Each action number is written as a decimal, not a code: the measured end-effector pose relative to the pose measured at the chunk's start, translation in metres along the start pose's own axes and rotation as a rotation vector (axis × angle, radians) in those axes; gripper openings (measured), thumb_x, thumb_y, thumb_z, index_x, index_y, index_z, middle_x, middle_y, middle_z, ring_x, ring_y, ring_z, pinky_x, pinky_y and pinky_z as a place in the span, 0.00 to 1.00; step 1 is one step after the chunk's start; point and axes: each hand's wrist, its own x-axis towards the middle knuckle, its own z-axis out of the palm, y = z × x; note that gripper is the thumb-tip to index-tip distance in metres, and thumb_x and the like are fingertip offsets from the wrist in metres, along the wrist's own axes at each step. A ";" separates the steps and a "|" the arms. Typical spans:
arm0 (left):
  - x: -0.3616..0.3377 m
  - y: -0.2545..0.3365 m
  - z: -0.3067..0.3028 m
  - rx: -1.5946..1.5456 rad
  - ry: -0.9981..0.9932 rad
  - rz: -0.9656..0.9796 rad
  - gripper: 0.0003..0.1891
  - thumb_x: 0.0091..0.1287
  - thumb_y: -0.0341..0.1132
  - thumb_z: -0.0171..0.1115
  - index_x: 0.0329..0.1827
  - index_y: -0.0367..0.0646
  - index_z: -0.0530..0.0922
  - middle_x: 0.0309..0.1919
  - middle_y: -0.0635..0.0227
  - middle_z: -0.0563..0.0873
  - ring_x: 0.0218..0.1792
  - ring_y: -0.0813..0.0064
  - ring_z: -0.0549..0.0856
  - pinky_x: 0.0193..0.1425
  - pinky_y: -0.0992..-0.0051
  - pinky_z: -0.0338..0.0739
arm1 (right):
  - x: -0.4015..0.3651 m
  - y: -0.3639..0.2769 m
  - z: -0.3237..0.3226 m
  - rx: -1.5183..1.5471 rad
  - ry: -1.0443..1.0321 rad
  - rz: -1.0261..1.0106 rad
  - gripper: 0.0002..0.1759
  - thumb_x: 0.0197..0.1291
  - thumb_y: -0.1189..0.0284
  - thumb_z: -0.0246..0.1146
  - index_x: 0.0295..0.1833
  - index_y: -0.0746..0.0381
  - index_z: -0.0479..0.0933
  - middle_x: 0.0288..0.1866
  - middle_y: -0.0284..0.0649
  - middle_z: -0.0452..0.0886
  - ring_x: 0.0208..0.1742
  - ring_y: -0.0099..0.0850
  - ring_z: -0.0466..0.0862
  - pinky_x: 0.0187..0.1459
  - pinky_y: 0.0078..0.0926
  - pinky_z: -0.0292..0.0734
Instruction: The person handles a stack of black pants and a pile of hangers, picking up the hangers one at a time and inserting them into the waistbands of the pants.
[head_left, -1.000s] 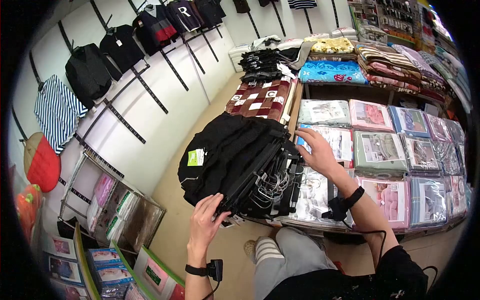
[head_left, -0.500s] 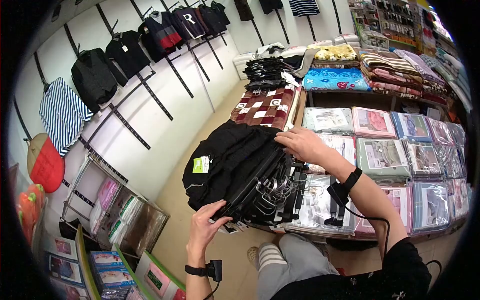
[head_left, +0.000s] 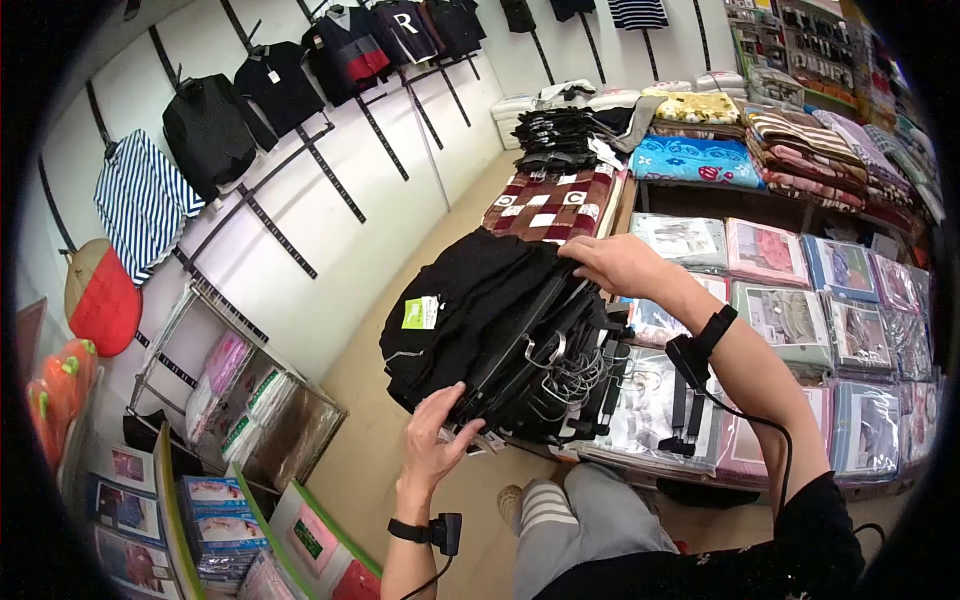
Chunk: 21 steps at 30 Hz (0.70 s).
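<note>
A thick stack of black garments (head_left: 460, 290) on hangers lies in front of me, with a green and white tag on its upper left. Metal hanger hooks (head_left: 575, 375) bunch together on the right side of the stack. At its near end is my left hand (head_left: 435, 440), thumb and fingers spread apart at the edge of the top hanger. My right hand (head_left: 615, 262) is closed at the far end, its fingers and thumb bent over the end of the top black hanger (head_left: 515, 335). The fingertips partly hide what they touch.
Packaged bedding sets (head_left: 780, 310) cover the display on the right. Behind the stack are a checked brown blanket (head_left: 550, 205) and another pile of black garments (head_left: 555, 140). Folded blankets (head_left: 700, 160) stand at the back. Clothes hang along the left wall, above a shelf of packages (head_left: 270, 410).
The view has shifted, so the scene sits farther right. My left thumb and fingers have spread wider at the near edge. My right hand stays at the far end of the stack.
</note>
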 end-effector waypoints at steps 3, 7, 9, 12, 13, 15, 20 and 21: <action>0.001 0.003 -0.006 -0.023 -0.037 -0.022 0.32 0.60 0.34 0.85 0.69 0.39 0.86 0.61 0.53 0.92 0.64 0.51 0.90 0.68 0.58 0.85 | 0.000 0.001 0.003 0.003 0.029 -0.008 0.20 0.76 0.64 0.66 0.69 0.57 0.74 0.62 0.44 0.86 0.58 0.51 0.89 0.55 0.51 0.86; 0.001 -0.002 -0.009 -0.094 -0.065 -0.064 0.30 0.62 0.31 0.83 0.70 0.40 0.86 0.63 0.53 0.92 0.66 0.51 0.89 0.70 0.59 0.84 | -0.004 -0.001 0.004 0.029 0.037 0.007 0.22 0.76 0.64 0.66 0.70 0.57 0.74 0.63 0.45 0.86 0.58 0.52 0.89 0.55 0.51 0.86; 0.001 -0.010 -0.010 -0.094 -0.078 -0.061 0.29 0.64 0.30 0.81 0.70 0.40 0.86 0.63 0.53 0.92 0.66 0.52 0.89 0.71 0.59 0.84 | -0.006 -0.002 0.004 0.031 0.026 0.022 0.22 0.76 0.64 0.66 0.71 0.57 0.74 0.64 0.45 0.86 0.58 0.52 0.89 0.55 0.50 0.86; 0.003 -0.013 -0.013 -0.059 -0.073 -0.066 0.27 0.67 0.28 0.77 0.71 0.41 0.85 0.62 0.53 0.92 0.65 0.52 0.90 0.70 0.60 0.84 | -0.005 -0.005 0.005 0.045 0.009 0.073 0.23 0.76 0.65 0.66 0.72 0.58 0.74 0.63 0.46 0.86 0.60 0.53 0.88 0.57 0.50 0.85; 0.005 -0.006 -0.014 -0.052 -0.061 -0.083 0.27 0.69 0.28 0.76 0.72 0.42 0.85 0.61 0.53 0.92 0.64 0.53 0.90 0.69 0.61 0.84 | -0.003 -0.006 0.005 0.050 0.006 0.093 0.24 0.76 0.65 0.66 0.73 0.59 0.74 0.63 0.47 0.86 0.60 0.53 0.88 0.58 0.51 0.85; 0.008 -0.003 -0.016 -0.070 -0.038 -0.159 0.25 0.72 0.28 0.74 0.73 0.43 0.84 0.60 0.53 0.93 0.61 0.53 0.91 0.66 0.62 0.84 | 0.002 -0.001 0.007 0.060 0.063 0.029 0.24 0.76 0.66 0.66 0.73 0.60 0.74 0.64 0.49 0.86 0.62 0.54 0.87 0.62 0.50 0.83; 0.009 -0.022 -0.014 -0.156 -0.027 -0.317 0.22 0.77 0.29 0.69 0.74 0.46 0.84 0.55 0.52 0.93 0.53 0.54 0.92 0.59 0.64 0.84 | 0.012 0.008 0.016 0.192 0.061 0.053 0.26 0.72 0.67 0.69 0.72 0.64 0.76 0.65 0.54 0.86 0.66 0.55 0.85 0.69 0.49 0.80; 0.009 -0.025 -0.010 -0.252 0.012 -0.349 0.21 0.78 0.30 0.68 0.73 0.46 0.84 0.53 0.51 0.93 0.51 0.55 0.91 0.59 0.64 0.84 | 0.012 0.011 0.017 0.217 0.042 0.067 0.27 0.71 0.67 0.70 0.72 0.64 0.77 0.65 0.54 0.86 0.66 0.56 0.85 0.69 0.49 0.80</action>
